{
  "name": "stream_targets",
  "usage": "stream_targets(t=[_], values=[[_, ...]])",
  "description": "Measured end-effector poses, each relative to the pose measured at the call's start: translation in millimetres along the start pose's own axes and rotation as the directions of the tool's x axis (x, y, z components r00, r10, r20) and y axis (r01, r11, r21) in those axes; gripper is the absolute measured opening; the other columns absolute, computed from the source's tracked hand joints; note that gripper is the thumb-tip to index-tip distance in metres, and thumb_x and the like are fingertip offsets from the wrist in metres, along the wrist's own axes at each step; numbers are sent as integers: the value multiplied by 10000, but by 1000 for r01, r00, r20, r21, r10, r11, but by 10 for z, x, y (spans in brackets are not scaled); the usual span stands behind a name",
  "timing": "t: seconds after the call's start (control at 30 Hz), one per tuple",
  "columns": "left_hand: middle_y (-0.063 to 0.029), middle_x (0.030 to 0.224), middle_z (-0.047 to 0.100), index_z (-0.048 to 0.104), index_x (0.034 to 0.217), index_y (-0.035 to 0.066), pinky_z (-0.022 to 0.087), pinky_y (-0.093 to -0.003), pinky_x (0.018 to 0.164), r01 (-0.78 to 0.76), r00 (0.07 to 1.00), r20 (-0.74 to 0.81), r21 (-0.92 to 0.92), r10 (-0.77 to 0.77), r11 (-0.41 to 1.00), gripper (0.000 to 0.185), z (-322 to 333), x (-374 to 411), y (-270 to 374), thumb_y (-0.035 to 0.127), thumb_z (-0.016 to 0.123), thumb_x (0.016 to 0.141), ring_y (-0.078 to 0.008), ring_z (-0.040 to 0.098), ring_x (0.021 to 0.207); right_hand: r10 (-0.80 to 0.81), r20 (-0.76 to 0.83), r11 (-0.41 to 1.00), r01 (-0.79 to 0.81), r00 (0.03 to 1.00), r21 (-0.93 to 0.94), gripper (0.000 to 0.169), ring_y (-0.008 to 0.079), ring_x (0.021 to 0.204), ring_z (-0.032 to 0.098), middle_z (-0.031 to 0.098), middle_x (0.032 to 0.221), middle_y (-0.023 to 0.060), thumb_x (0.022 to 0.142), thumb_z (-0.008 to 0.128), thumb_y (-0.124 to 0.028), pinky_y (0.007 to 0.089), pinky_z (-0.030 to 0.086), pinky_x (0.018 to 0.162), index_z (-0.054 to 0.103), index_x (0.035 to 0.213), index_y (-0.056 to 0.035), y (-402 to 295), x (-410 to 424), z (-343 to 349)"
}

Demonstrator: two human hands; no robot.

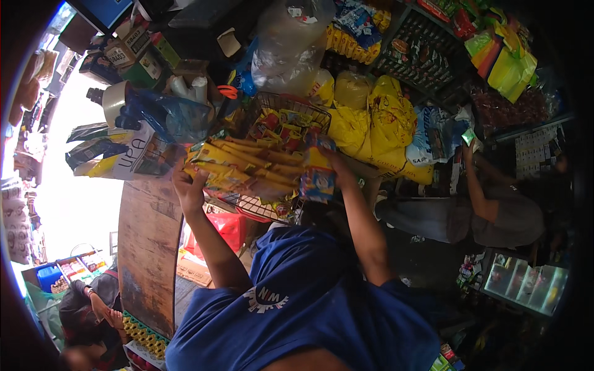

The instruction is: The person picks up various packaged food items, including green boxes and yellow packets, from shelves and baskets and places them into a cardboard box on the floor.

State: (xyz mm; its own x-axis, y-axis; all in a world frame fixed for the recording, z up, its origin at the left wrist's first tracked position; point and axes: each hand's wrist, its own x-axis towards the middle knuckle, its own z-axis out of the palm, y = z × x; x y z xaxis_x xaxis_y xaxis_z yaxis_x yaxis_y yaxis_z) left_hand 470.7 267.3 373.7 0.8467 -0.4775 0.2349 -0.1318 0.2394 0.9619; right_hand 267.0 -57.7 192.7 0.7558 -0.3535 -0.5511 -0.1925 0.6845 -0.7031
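My left hand (190, 189) grips the left end of a bundle of yellow-orange packets (250, 164), its thumb on top. At the bundle's right end, my right hand (342, 169) holds blue, red and yellow packets (317, 178) from the right side, its fingers partly hidden behind them. The bundle lies across a wire basket (258, 208) and hides the middle of it. Inside the basket, beyond the bundle, are several small red, yellow and green sachets (290, 134).
Yellow plastic bags (392, 120) crowd the right of the basket. To the left are a white bag with handwriting (134, 155) and a wooden board (148, 250). One person (501, 213) holds a small green packet at right; another (88, 301) is by egg trays (144, 331) at lower left.
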Motion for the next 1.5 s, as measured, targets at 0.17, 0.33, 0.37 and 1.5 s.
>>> stream_targets(t=[0.17, 0.33, 0.37, 1.5], values=[[-45, 964, 646, 613, 1103, -13, 455, -248, 787, 82, 996, -29, -51, -84, 995, 385, 151, -60, 176, 148, 741, 778, -116, 586, 856, -400, -128, 630, 171, 908, -757, 647, 251, 1116, 588, 602, 1218, 118, 846, 682, -488, 359, 432, 966, 530, 1292, -45, -667, 265, 682], [-59, 991, 665, 629, 1105, -15, 461, -263, 790, 199, 977, -108, 180, -182, 963, 353, 468, 58, 244, 192, 718, 834, -113, 592, 876, -250, 757, 763, 604, 604, -230, 855, 221, 1213, 499, 483, 1346, 84, 814, 726, -464, 351, 398, 1009, 308, 1436, -52, -1062, -609, 1373], [-65, 1005, 669, 634, 1110, -18, 464, -265, 789, 219, 973, -101, 135, -207, 966, 356, 536, 114, 156, 210, 714, 849, -118, 594, 879, -199, 837, 606, 735, 510, -304, 866, 208, 1218, 490, 469, 1356, 77, 818, 731, -441, 343, 405, 1002, 277, 1448, -58, -1140, -761, 1417], [-157, 1043, 654, 564, 1142, -104, 522, -311, 798, -340, 937, -23, -283, 348, 897, 628, 772, 25, 1175, 232, 841, 691, -203, 652, 881, -277, 618, 635, -343, 735, 693, 579, 493, 1415, 97, 87, 1556, 245, 976, 478, -347, 653, 223, 1101, 316, 1464, -81, 475, -758, 439]])
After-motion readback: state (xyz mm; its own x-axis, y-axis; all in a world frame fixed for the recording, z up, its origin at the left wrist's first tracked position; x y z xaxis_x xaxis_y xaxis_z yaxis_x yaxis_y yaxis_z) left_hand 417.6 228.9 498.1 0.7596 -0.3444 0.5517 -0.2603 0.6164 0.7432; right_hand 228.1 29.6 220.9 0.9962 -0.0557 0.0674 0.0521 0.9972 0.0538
